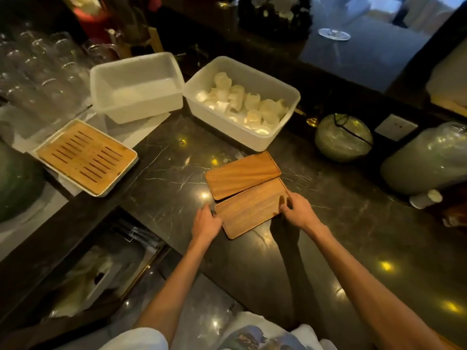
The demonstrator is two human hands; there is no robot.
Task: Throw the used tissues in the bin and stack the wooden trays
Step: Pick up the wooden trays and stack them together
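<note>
Two flat wooden trays lie side by side on the dark marble counter point(177, 173). The far tray point(241, 175) rests untouched. The near tray point(249, 207) is held at both short ends: my left hand point(206, 222) grips its left end and my right hand point(297, 210) pinches its right end. Its far edge touches or slightly overlaps the far tray. A bin with a white liner point(88, 281) stands on the floor at lower left, with crumpled white material inside.
A white tub of rolled white towels point(278, 132) stands behind the trays, an empty white tub point(136, 87) to its left. A slatted bamboo tray point(86, 156) sits at left. Glasses point(38, 66) fill the far left; glass jars point(343, 137) line the right.
</note>
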